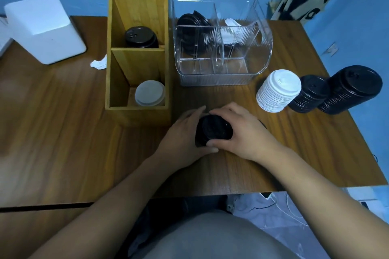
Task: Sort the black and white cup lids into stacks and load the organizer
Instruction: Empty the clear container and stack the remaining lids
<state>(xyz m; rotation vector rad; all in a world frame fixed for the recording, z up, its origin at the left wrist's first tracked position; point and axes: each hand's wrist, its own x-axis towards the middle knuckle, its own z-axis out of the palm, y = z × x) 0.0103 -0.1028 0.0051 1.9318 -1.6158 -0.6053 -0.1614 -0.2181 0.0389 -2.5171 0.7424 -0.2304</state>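
while both hands close on it from opposite sides, the short black lid stack (214, 130) sits caught between them. the left hand (183, 134) has its fingers (197, 111) curled round the far-left side and its thumb tucked against the near side. the right hand (246, 132) bends its fingers (221, 111) over the far-right side, with its thumb pinching the near rim. both are gripping, not resting.

these look like thin moulded plastic lids: very light, stiff at the rim, springy in the dome and fairly glossy. nested loosely, they would likely shear or tip if lifted by the top lid alone. the better hold is probably low on the sides, spanning the whole height, with gentle pressure so the rims do not buckle.

the stack stands on the table (63, 132) about midway between its left and right edges, just off the near right corner of the wooden organizer (136, 59). that organizer's near compartment holds white lids, and its middle and far ones hold black. toward the far edge the clear organizer (223, 73) has black lids in its rear-left compartment and white in its rear-right. near the right edge a white stack (277, 90) and two black stacks (328, 92) wait side by side.
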